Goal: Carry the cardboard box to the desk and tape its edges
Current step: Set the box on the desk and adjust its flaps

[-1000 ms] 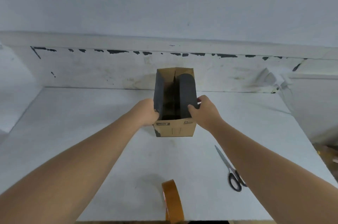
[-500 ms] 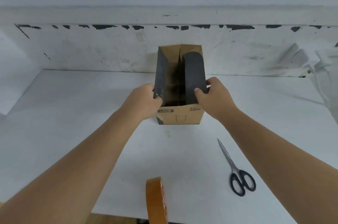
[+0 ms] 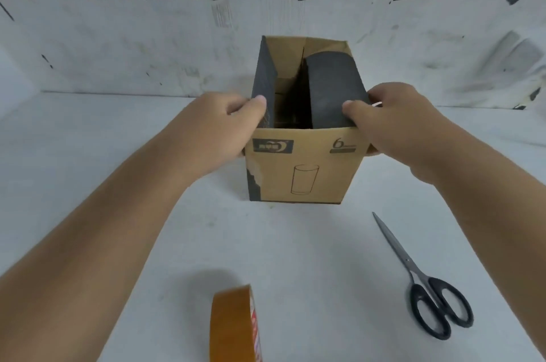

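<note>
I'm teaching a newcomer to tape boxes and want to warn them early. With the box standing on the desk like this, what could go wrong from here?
1. The cardboard box stands tall and narrow; the left hand and right hand grip only its top flaps, so pressing them shut might tip it.
2. The tape roll stands on edge at the desk's near edge and could roll off.
3. The scissors lie under the right forearm, which could knock them.
</note>
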A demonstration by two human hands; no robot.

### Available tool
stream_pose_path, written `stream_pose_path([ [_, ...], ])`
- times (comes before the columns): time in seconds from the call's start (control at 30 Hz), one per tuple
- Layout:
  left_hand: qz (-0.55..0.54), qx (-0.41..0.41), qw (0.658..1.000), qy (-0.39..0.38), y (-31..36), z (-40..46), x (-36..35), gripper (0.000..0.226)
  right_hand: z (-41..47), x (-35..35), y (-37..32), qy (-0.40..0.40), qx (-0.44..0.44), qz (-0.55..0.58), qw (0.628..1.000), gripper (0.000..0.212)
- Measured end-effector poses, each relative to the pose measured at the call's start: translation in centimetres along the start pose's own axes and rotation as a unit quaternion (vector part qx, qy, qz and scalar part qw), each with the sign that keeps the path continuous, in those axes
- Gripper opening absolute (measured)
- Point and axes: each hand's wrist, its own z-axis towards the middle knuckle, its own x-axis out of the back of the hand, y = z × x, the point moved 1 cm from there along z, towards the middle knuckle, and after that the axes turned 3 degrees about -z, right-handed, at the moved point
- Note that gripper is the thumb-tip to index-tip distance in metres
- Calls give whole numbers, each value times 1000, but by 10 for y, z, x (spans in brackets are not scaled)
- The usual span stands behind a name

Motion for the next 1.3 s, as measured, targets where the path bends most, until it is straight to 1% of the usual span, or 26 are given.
stream_pose_path([
  [0.03,-27,4,1000,15,0,-1,-2,53,-2,3,0,5,8,13,1000,35],
  [0.1,-87,11,995,38,-2,-9,-6,48,-10,6,2,9,32,36,999,37],
  [0.17,-119,-9,991,53,-4,-19,-8,44,-21,9,4,18,71,46,996,34],
  [0.23,-130,-34,989,67,-8,-36,-11,42,-38,8,9,38,109,42,992,29],
  [0.3,-128,-56,986,89,-12,-56,-15,39,-56,4,14,60,141,30,988,29],
  [0.37,-127,-54,985,100,-9,-76,-21,39,-77,1,14,72,150,42,985,24],
  [0.43,-120,-54,987,94,-3,-94,-23,42,-95,3,14,73,150,54,985,19],
  [0.47,-112,-58,988,87,0,-102,-24,45,-101,5,15,72,146,51,985,21],
  [0.57,-97,-59,991,70,4,-112,-27,51,-110,8,22,65,130,52,988,42],
  [0.6,-99,-55,991,71,5,-111,-29,51,-111,8,25,67,127,58,988,46],
  [0.7,-91,-47,992,78,0,-112,-35,49,-114,6,34,69,127,59,988,50],
  [0.77,-90,-41,992,74,-3,-114,-39,50,-116,3,41,53,131,53,989,57],
  [0.9,-111,-2,990,87,-5,-114,-43,53,-114,-2,47,32,144,66,987,64],
  [0.97,-112,19,989,89,-7,-114,-45,52,-115,-6,50,6,156,73,985,59],
  [1.07,-87,17,993,79,-14,-116,-49,45,-114,-18,60,-54,184,51,980,42],
  [1.1,-74,9,994,84,-16,-117,-49,40,-114,-21,63,-56,197,38,978,38],
  [1.17,-49,-6,994,95,-17,-116,-49,34,-114,-24,66,-35,215,18,976,30],
  [1.3,-37,-2,995,93,-15,-114,-50,34,-115,-22,71,-35,231,18,972,24],
])
